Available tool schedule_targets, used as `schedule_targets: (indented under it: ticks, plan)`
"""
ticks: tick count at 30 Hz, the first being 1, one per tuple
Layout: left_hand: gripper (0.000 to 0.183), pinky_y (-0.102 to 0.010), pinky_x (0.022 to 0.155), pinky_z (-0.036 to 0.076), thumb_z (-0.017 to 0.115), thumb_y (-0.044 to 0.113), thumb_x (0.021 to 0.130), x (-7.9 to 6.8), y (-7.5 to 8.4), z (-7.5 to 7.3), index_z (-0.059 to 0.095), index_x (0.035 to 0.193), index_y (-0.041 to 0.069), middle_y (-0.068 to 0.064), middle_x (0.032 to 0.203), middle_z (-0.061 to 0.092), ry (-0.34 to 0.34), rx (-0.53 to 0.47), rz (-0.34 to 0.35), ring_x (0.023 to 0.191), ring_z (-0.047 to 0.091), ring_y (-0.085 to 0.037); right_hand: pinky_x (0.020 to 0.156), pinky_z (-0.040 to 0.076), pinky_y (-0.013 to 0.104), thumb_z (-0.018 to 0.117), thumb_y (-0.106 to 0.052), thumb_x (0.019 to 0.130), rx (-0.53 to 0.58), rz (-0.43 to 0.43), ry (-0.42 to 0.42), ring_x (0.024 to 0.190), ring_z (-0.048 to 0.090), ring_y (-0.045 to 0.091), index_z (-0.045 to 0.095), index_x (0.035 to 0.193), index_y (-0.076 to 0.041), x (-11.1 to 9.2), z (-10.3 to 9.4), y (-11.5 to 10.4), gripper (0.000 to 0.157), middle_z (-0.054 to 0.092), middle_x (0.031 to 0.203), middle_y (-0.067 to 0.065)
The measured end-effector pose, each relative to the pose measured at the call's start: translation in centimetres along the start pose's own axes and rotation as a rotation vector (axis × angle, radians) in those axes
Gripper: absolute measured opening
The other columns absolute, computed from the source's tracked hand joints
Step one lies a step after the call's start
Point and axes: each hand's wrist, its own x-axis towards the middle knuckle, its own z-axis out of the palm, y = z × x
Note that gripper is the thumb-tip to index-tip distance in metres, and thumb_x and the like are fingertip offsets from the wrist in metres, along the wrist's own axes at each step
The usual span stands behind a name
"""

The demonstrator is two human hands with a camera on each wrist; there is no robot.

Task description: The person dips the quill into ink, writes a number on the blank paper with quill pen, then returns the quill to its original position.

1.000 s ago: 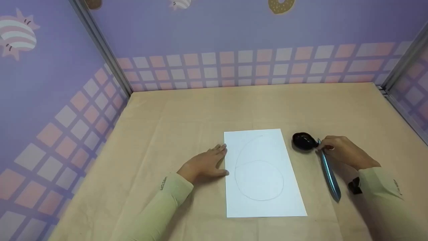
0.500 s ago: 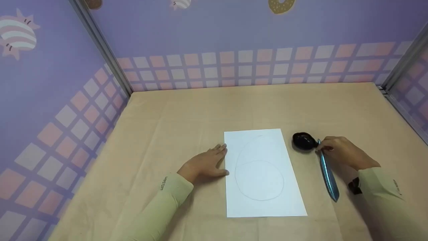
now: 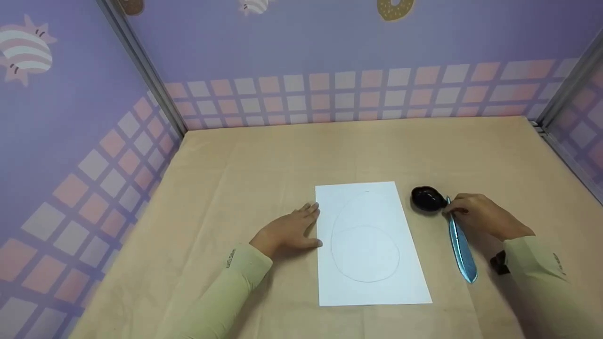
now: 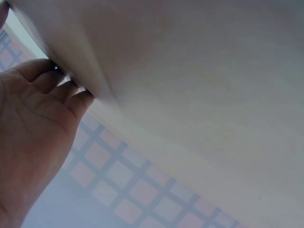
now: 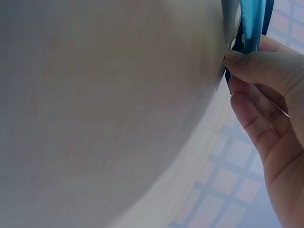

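A white sheet of paper (image 3: pixel 362 263) with a thin line drawn like a large 6 lies on the cloth. My left hand (image 3: pixel 289 230) rests at its left edge, fingers spread and fingertips touching it. To the right of the paper, my right hand (image 3: pixel 480 212) pinches a shiny blue, feather-shaped thing (image 3: pixel 462 254) near its narrow upper end; its broad end points toward me. Just left of those fingers sits a glossy black oval thing (image 3: pixel 427 198), its kind unclear. In the right wrist view, thumb and fingers close on the blue thing (image 5: pixel 251 23).
A beige cloth (image 3: pixel 264 155) covers the table. Lilac walls with pink and white squares (image 3: pixel 320 84) stand behind and at the sides, joined by metal posts (image 3: pixel 150 80). A dark strap-like piece (image 3: pixel 500 262) shows under the right wrist.
The blue thing has rolled in my right fingers, showing a broader, brighter face, and its lower end has shifted slightly left. My left hand and the paper stay as they were.
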Motion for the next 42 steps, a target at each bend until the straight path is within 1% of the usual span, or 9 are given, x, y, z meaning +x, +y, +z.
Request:
schedule_targets:
  ticks: [5, 9, 14, 18, 25, 31, 37, 40, 42]
  plan:
    - [0.086, -0.038, 0.123, 0.015, 0.050, 0.057, 0.092, -0.05, -0.11, 0.03, 0.016, 0.154, 0.008, -0.003, 0.163, 0.009, 0.005, -0.009, -0.002, 0.151, 0.006, -0.021, 0.070, 0.057, 0.022, 0.066, 0.014, 0.079, 0.006, -0.019, 0.012, 0.084, 0.066, 0.012, 0.076, 0.098, -0.009, -0.09, 0.06, 0.03, 0.031, 0.070, 0.090, -0.002]
    - [0.087, -0.037, 0.123, 0.014, 0.049, 0.058, 0.092, -0.11, -0.19, 0.01, 0.016, 0.155, 0.008, -0.002, 0.163, 0.007, -0.003, -0.007, -0.007, 0.151, 0.005, -0.020, 0.069, 0.056, 0.021, 0.068, 0.016, 0.076, 0.018, -0.052, 0.023, 0.083, 0.067, 0.014, 0.076, 0.099, -0.008, -0.03, 0.13, 0.16, 0.034, 0.070, 0.090, -0.001]
    - [0.087, -0.038, 0.123, 0.015, 0.049, 0.059, 0.092, -0.16, -0.23, 0.01, 0.016, 0.155, 0.008, -0.002, 0.163, 0.007, -0.002, -0.007, -0.010, 0.151, 0.005, -0.020, 0.069, 0.055, 0.019, 0.068, 0.016, 0.075, 0.015, -0.054, 0.028, 0.082, 0.066, 0.013, 0.075, 0.099, -0.010, 0.01, 0.19, 0.35, 0.036, 0.070, 0.090, -0.001]
    - [0.088, -0.037, 0.123, 0.014, 0.048, 0.060, 0.092, -0.26, -0.25, 0.06, 0.015, 0.155, 0.009, -0.001, 0.163, 0.007, -0.004, -0.003, -0.011, 0.151, 0.004, -0.019, 0.068, 0.054, 0.016, 0.067, 0.016, 0.077, 0.035, -0.045, 0.030, 0.082, 0.066, 0.011, 0.076, 0.099, -0.009, -0.10, 0.08, 0.27, 0.035, 0.070, 0.089, -0.001]
    - [0.088, -0.037, 0.123, 0.014, 0.048, 0.061, 0.091, -0.33, -0.29, 0.06, 0.015, 0.155, 0.009, -0.001, 0.163, 0.007, 0.005, 0.001, -0.003, 0.151, 0.004, -0.018, 0.069, 0.054, 0.018, 0.068, 0.008, 0.081, 0.056, 0.010, 0.021, 0.082, 0.063, 0.008, 0.075, 0.102, -0.011, -0.14, -0.30, -0.25, 0.029, 0.070, 0.091, -0.003]
    - [0.088, -0.037, 0.123, 0.013, 0.048, 0.060, 0.092, -0.30, -0.36, -0.01, 0.015, 0.154, 0.007, -0.003, 0.163, 0.006, -0.002, -0.010, 0.010, 0.151, 0.003, -0.019, 0.064, 0.050, 0.015, 0.069, 0.011, 0.079, 0.036, -0.059, 0.086, 0.076, 0.061, 0.004, 0.076, 0.097, -0.010, -0.27, -0.42, -0.29, 0.028, 0.070, 0.086, -0.003]
    - [0.087, -0.036, 0.123, 0.013, 0.048, 0.059, 0.092, -0.45, -0.37, 0.01, 0.014, 0.155, 0.007, -0.004, 0.163, 0.006, 0.000, -0.004, 0.007, 0.151, 0.004, -0.019, 0.065, 0.050, 0.013, 0.066, 0.010, 0.080, 0.047, -0.038, 0.096, 0.077, 0.060, 0.002, 0.076, 0.096, -0.008, -0.33, -0.56, -0.34, 0.026, 0.070, 0.088, -0.002]
    - [0.086, -0.036, 0.123, 0.013, 0.048, 0.057, 0.093, -0.46, -0.40, 0.05, 0.015, 0.155, 0.008, -0.004, 0.163, 0.007, 0.001, -0.003, 0.008, 0.151, 0.004, -0.019, 0.064, 0.049, 0.014, 0.067, 0.011, 0.080, 0.042, -0.051, 0.112, 0.076, 0.060, 0.002, 0.076, 0.095, -0.007, -0.31, -0.62, -0.41, 0.025, 0.070, 0.086, -0.001]
    - [0.085, -0.036, 0.123, 0.013, 0.048, 0.057, 0.093, -0.46, -0.40, 0.06, 0.015, 0.155, 0.008, -0.004, 0.163, 0.006, 0.000, -0.004, 0.008, 0.151, 0.004, -0.020, 0.064, 0.050, 0.015, 0.067, 0.009, 0.081, 0.038, -0.028, 0.103, 0.076, 0.060, 0.002, 0.075, 0.096, -0.007, -0.30, -0.67, -0.48, 0.023, 0.070, 0.087, -0.001]
